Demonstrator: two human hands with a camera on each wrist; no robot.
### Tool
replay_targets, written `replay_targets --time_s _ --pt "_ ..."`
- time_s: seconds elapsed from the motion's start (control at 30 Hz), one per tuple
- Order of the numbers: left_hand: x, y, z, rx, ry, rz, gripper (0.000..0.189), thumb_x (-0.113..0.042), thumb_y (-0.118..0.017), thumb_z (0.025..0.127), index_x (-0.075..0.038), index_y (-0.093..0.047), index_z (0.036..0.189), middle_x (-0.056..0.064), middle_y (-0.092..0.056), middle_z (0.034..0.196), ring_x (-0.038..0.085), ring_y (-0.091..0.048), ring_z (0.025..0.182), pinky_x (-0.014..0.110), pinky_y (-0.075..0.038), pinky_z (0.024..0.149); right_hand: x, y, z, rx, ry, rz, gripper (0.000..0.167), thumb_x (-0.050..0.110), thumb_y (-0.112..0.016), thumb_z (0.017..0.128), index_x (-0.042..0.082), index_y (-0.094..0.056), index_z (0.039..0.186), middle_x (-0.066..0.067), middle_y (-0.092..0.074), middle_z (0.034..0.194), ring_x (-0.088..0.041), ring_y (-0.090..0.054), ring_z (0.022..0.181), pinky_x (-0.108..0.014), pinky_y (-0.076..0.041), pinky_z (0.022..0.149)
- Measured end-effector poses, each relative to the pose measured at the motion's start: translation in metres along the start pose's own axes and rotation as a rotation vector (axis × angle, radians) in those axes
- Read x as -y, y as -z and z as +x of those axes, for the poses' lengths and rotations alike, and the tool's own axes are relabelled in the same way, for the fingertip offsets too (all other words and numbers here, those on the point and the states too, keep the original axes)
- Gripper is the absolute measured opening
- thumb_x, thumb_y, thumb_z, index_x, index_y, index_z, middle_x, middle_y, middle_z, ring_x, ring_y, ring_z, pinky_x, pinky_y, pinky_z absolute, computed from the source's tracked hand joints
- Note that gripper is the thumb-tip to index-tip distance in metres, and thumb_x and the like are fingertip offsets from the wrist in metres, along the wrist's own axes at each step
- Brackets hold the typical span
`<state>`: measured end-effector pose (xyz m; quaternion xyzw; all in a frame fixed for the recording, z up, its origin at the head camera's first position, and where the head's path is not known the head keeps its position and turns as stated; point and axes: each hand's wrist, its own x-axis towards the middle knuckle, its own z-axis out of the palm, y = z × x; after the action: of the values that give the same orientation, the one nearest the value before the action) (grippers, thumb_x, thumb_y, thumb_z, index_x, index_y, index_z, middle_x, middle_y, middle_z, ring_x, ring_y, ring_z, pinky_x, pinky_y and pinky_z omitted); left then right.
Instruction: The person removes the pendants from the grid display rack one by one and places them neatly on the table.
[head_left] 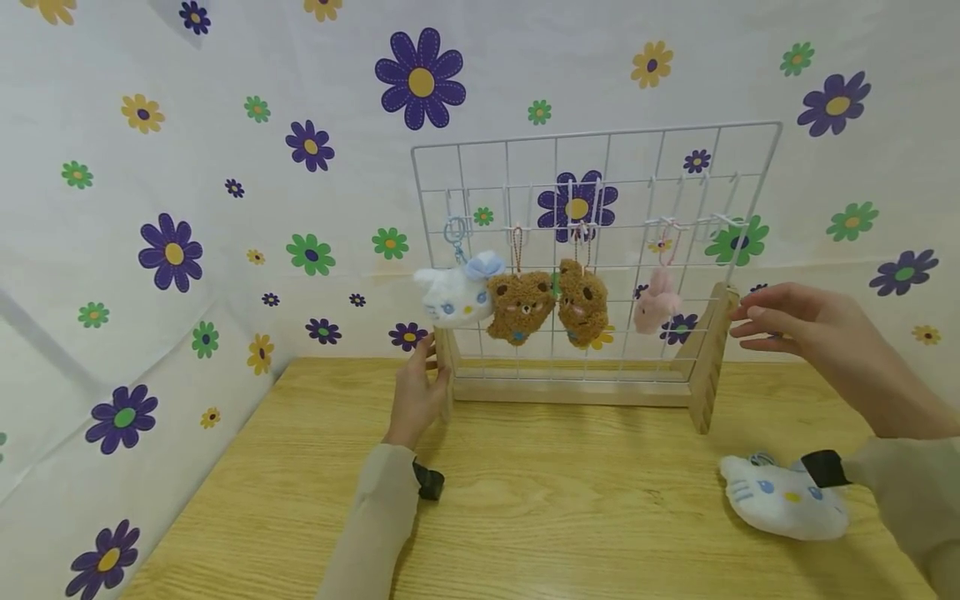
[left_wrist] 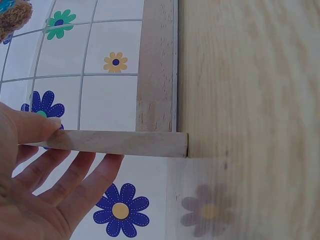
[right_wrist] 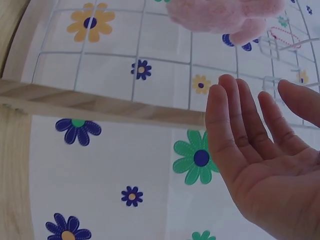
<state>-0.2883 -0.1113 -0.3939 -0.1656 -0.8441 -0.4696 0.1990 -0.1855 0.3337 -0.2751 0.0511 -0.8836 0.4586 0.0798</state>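
A white wire display rack (head_left: 570, 392) on a wooden stand is upright on the table. My left hand (head_left: 416, 396) holds its left wooden side post (left_wrist: 120, 142), thumb on the inner face and fingers on the outer. Beside the right side post (head_left: 708, 367), my right hand (head_left: 825, 342) is raised with fingers extended and nothing in it. From the rack's hooks hang a white cat plush keychain (head_left: 450, 296), two brown bear plush keychains (head_left: 521, 308) and a pink plush keychain (head_left: 657, 304). The pink one also shows at the top of the right wrist view.
Another white cat plush (head_left: 787, 504) lies on the wooden table (head_left: 540, 500) under my right forearm, partly covered by the wrist strap. Behind the rack hangs a white cloth (head_left: 322, 67) printed with flowers. Some hooks at the rack's right carry nothing.
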Motion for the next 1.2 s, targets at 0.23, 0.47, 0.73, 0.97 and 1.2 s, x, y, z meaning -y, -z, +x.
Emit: replay_targets --time_s 0.23,0.47,0.73,0.97,1.2 --pt "0.000 -0.001 0.000 -0.004 -0.006 -0.002 0.050 0.012 -0.061 0.094 0.007 -0.046 0.142 0.031 -0.059 0.133 0.046 -0.065 0.108 0.053 -0.058 0.090 0.013 -0.002 0.006 -0.006 0.018 0.039 0.042 0.033 -0.045 0.109 0.003 -0.051 0.138 0.023 -0.063 0.119 0.006 -0.060 0.107 -0.007 -0.049 0.085" --pt "0.000 -0.002 0.000 0.002 0.010 -0.005 0.050 0.011 -0.061 0.094 0.006 -0.046 0.142 0.031 -0.058 0.134 0.045 -0.065 0.109 0.052 -0.058 0.090 0.026 -0.008 0.011 -0.040 0.012 0.079 0.041 0.034 -0.046 0.109 0.006 -0.051 0.137 0.019 -0.062 0.121 0.006 -0.059 0.109 -0.007 -0.048 0.087" --pt "0.001 -0.001 0.001 -0.010 -0.005 0.010 0.051 0.012 -0.062 0.093 0.008 -0.046 0.141 0.032 -0.059 0.132 0.045 -0.065 0.108 0.052 -0.059 0.090 0.039 -0.017 0.016 -0.089 0.029 0.170 0.040 0.036 -0.053 0.106 0.010 -0.054 0.136 0.013 -0.064 0.122 0.001 -0.061 0.111 -0.009 -0.049 0.089" --pt "0.000 -0.001 0.000 -0.009 0.017 0.019 0.051 0.011 -0.062 0.094 0.006 -0.046 0.142 0.030 -0.059 0.133 0.044 -0.065 0.109 0.050 -0.059 0.090 0.045 -0.024 0.020 -0.100 0.054 0.258 0.038 0.030 -0.058 0.104 0.009 -0.056 0.135 0.010 -0.065 0.120 -0.001 -0.062 0.111 -0.011 -0.050 0.090" --pt "0.000 -0.001 0.000 -0.003 0.006 0.019 0.051 0.011 -0.062 0.094 0.007 -0.046 0.142 0.030 -0.058 0.134 0.044 -0.066 0.108 0.047 -0.060 0.089 0.049 -0.030 0.027 -0.116 0.081 0.384 0.038 0.028 -0.061 0.102 0.007 -0.057 0.134 0.003 -0.063 0.123 -0.006 -0.060 0.114 -0.011 -0.050 0.090"
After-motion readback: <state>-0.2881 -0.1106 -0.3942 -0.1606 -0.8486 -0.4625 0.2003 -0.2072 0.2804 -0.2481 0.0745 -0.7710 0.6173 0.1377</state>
